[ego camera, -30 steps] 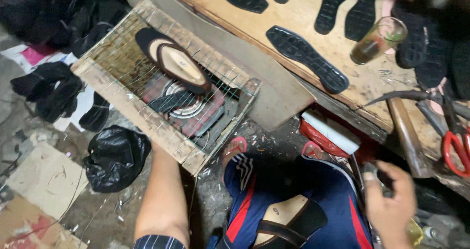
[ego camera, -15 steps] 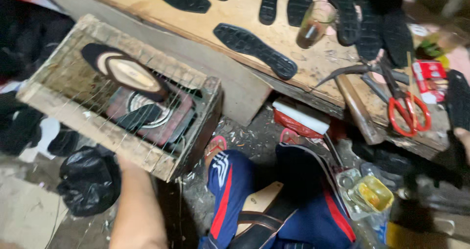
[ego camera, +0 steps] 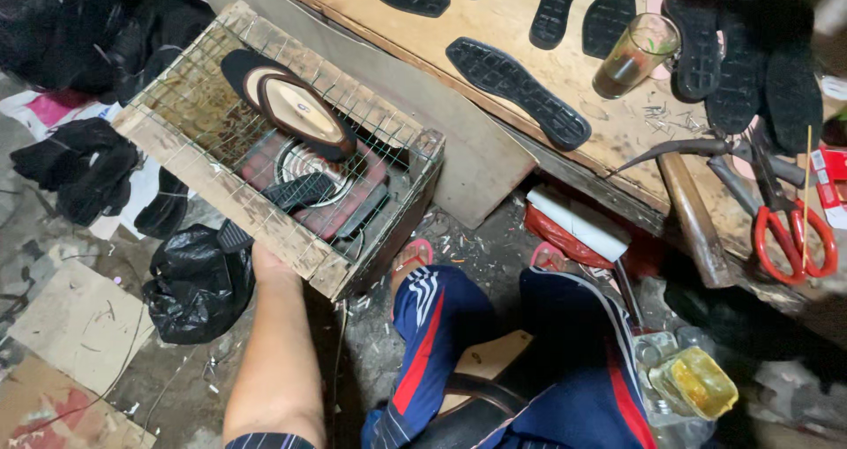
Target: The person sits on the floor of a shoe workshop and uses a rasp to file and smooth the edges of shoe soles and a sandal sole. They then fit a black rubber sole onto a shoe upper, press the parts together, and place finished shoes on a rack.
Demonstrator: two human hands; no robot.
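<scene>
The left hand is almost wholly hidden behind the near edge of the wire-topped wooden crate, so its grip cannot be told. The right hand is out of view. Several black soles at the tabletop's far end blur together and are cut off by the top edge.

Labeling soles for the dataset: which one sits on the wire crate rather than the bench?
The tan-topped sole with a black rim, lying on the wire crate by the left hand. The soles on the bench are all black.
</scene>
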